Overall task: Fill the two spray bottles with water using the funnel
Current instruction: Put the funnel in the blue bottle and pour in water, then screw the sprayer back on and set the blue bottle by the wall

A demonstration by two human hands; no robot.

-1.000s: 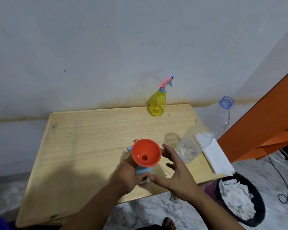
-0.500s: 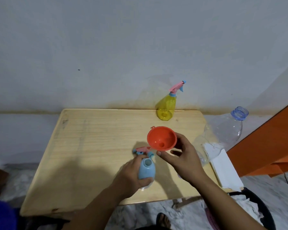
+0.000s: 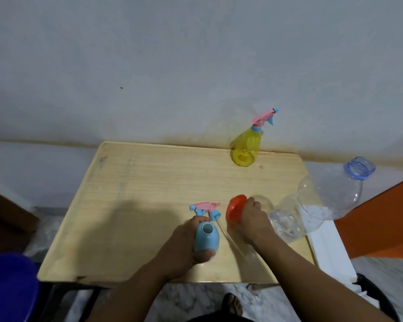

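Wooden table (image 3: 149, 194) stands against a grey wall, with lots of bare top toward 9 o'clock. Left hand (image 3: 184, 242) wraps tight around the open blue bottle (image 3: 206, 239). Right hand (image 3: 254, 221) pinches the orange funnel (image 3: 235, 210), tipped sideways. At 12 o'clock the yellow spray bottle (image 3: 244, 147) stands by the back edge.
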